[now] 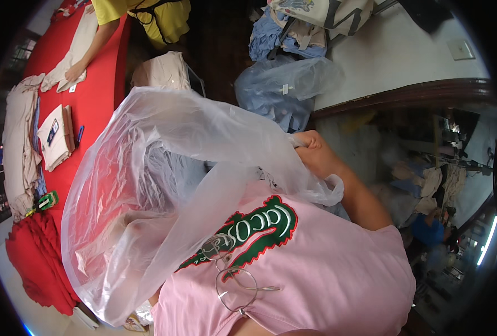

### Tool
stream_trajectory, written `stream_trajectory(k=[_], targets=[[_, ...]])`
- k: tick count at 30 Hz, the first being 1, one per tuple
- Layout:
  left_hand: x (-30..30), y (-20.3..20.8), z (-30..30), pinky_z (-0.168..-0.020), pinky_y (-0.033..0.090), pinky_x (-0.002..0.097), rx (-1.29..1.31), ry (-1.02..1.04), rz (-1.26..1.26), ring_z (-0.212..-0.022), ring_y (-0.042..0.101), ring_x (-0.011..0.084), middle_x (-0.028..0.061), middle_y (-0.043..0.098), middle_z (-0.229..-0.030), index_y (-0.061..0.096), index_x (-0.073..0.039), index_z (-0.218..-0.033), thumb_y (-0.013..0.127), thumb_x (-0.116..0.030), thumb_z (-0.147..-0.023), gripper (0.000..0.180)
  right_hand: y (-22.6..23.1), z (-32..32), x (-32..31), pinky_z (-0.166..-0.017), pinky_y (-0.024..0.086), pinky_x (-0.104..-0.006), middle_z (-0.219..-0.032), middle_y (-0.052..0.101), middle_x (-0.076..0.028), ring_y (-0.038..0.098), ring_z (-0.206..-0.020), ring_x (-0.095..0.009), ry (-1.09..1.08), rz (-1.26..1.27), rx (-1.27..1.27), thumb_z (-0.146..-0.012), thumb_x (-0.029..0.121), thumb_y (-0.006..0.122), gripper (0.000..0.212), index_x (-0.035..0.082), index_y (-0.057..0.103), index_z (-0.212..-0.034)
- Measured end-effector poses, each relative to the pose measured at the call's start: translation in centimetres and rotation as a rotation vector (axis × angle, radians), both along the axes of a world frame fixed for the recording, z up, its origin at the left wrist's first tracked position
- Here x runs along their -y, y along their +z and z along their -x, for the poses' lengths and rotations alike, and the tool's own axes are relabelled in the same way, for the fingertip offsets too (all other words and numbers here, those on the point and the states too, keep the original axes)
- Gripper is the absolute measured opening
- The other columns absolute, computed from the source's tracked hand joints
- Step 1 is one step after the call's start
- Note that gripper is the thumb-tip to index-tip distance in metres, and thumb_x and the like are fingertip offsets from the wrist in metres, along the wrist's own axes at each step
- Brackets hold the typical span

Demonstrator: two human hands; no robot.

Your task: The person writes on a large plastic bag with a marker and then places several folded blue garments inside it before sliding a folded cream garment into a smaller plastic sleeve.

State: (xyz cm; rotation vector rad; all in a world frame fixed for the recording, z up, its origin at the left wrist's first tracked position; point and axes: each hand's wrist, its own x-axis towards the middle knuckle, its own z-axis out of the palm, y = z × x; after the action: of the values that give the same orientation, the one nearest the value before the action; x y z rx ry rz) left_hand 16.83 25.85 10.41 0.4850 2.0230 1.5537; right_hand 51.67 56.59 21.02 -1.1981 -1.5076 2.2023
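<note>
Right hand (pixel 311 147) closed in a fist, with gathered film of a clear plastic bag (pixel 203 120) in its grip; forearm bent up from the right side of the body. Left hand (pixel 139 227) appears only as a blurred skin-toned shape behind the film; how far it is open, and whether it has hold of anything, cannot be told. The bag lies crumpled and billowed in front of the torso, its film spreading from the right hand to the lower left; beige and bluish tones show through, contents not distinct. Directly behind it: the wearer's pink shirt (pixel 338 252) with a green, red-edged patch (pixel 268 229); eyeglasses (pixel 237 288) hang at the neckline. To the left, a red-covered counter (pixel 103 78) bears a folded beige garment (pixel 58 140) with a dark tag, a blue pen (pixel 80 134) just beside it, and a long beige pile (pixel 21 134) near the outer edge. Red cloth (pixel 38 263) hangs in folds at lower left, a green object (pixel 48 200) just above. At the counter's far end, a co-worker in a yellow top (pixel 161 25) rests a hand (pixel 76 71) on a beige garment laid lengthwise (pixel 83 42). Beyond the right hand: a second, bluish see-through bag (pixel 282 84), blue garments (pixel 266 36) above it, and a white wall (pixel 399 61).
</note>
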Motion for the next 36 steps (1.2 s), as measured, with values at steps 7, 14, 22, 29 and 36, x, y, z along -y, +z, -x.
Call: stream_trajectory(k=[7,14,22,29,36], targets=[[5.3,7.1,-2.5,-0.091,0.052,0.0389,-0.18,0.251,-0.098,-0.104,0.066,0.0255,0.011,0.07,-0.114,0.068,-0.004,-0.124,0.066,-0.032,-0.101,0.036,1.2,-3.5,-1.6,-0.06,0.043,-0.0234,-0.077,0.066,0.003,0.056,-0.068,-0.003,0.079,-0.126,-0.184,-0.076,-0.004,0.045,0.03,-0.001,0.072,-0.087],[4.7,13.5,-6.9,-0.09,0.052,0.0383,-0.381,0.397,-0.193,-0.103,0.066,0.0242,0.0099,0.07,-0.113,0.068,-0.004,-0.123,0.066,-0.032,-0.101,0.036,2.6,-3.0,-5.9,-0.06,0.051,-0.0254,-0.078,0.07,-0.001,0.063,-0.064,-0.008,0.088,-0.117,-0.348,-0.078,-0.001,0.048,0.025,0.001,0.071,-0.088],[-3.8,20.5,-9.8,-0.089,0.052,0.0375,-0.529,0.344,-0.337,-0.102,0.066,0.0227,0.0087,0.07,-0.112,0.068,-0.004,-0.122,0.066,-0.033,-0.101,0.036,5.8,-4.4,-18.4,-0.071,0.052,-0.0326,-0.089,0.071,-0.005,0.066,-0.08,-0.017,0.129,-0.831,-0.46,-0.084,0.006,0.061,0.016,0.002,0.072,-0.096],[-12.9,26.4,-11.5,-0.088,0.052,0.0369,-0.565,0.183,-0.446,-0.101,0.066,0.0214,0.0077,0.07,-0.111,0.068,-0.003,-0.121,0.066,-0.034,-0.102,0.036,10.1,-11.8,-29.1,-0.076,0.052,-0.0342,-0.094,0.071,-0.006,0.065,-0.085,-0.019,-0.111,-0.996,-0.332,-0.085,0.007,0.063,0.018,0.002,0.07,-0.101],[-20.5,25.5,-16.5,-0.087,0.053,0.0362,-0.403,-0.019,-0.436,-0.1,0.066,0.0202,0.0067,0.07,-0.11,0.068,-0.003,-0.12,0.067,-0.035,-0.102,0.037,11.3,-20.9,-39.2,-0.081,0.051,-0.0357,-0.099,0.07,-0.008,0.065,-0.091,-0.021,-0.368,-1.16,-0.104,-0.087,0.008,0.064,0.02,0.002,0.069,-0.105]])
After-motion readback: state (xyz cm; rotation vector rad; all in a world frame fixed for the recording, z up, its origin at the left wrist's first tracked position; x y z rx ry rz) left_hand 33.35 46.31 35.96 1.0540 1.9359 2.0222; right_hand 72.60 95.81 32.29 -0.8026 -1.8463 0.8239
